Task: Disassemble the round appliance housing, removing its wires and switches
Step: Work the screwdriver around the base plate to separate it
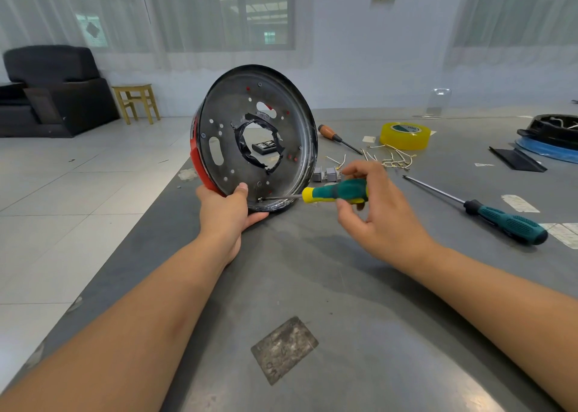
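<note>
The round housing [225, 120], red outside with a dark metal base plate facing me, stands on its edge on the grey table [312, 280]. My left hand [228, 214] grips its lower rim, thumb on the plate. My right hand [375, 211] holds a short screwdriver [334, 191] with a green and yellow handle by the fingertips. Its tip sits on a screw [260, 198] near the plate's bottom edge. Loose wires [394, 158] and two small grey switches [327, 174] lie on the table behind my right hand.
A long green-handled screwdriver [500, 220] lies at the right, an orange-handled one [336, 137] farther back. A yellow tape roll [405, 135] and a black and blue part [550, 139] are at the far right. The table's left edge runs just beside the housing.
</note>
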A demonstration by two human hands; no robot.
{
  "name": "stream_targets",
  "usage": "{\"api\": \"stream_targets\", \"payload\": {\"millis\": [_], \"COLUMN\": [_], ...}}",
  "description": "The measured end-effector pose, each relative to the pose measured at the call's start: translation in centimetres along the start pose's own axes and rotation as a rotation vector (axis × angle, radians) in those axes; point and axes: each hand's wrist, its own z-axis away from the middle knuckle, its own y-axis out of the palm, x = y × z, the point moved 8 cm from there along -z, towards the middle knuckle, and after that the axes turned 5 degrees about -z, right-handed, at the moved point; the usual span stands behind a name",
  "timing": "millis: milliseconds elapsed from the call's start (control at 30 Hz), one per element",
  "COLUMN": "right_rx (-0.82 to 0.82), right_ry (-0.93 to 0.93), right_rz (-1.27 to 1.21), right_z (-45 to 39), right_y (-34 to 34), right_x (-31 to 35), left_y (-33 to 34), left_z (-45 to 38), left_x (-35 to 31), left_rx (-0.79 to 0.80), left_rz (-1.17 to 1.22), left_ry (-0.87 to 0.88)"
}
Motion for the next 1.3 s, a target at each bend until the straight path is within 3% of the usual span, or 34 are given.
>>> {"api": "stream_targets", "payload": {"millis": [100,233,400,533,700,867,1033,1300], "right_rx": [0.014,0.016,0.022,0.013,0.007,0.053,0.026,0.09], "right_ry": [0.035,0.098,0.061,0.166,0.1,0.263,0.236,0.37], "right_rz": [-0.021,0.165,-0.066,-0.017,-0.043,-0.048,-0.079,-0.089], "right_z": [0.1,-0.1,0.1,0.0,0.1,0.2,0.2,0.6], "right_y": [0.0,-0.3,0.0,-0.1,-0.1,-0.1,-0.2,0.1], "right_x": [-0.2,-1.3,-0.6,-1.5,-1.1,-2.5,-2.7,-4.8], "left_y": [0.0,0.0,0.0,0.0,-0.1,-0.1,-0.2,-0.1], "left_z": [0.1,0.0,-0.1,-0.1,-0.1,0.0,0.0,0.4], "left_x": [0.0,0.0,0.0,0.0,0.1,0.0,0.0,-0.2], "left_rx": [0.0,-0.001,-0.001,0.001,-0.006,-0.005,-0.014,-0.01], "left_rz": [-0.004,0.0,0.003,0.01,0.017,0.014,0.012,0.01], "left_ry": [0.0,0.001,0.002,0.006,-0.009,0.003,-0.014,-0.003]}}
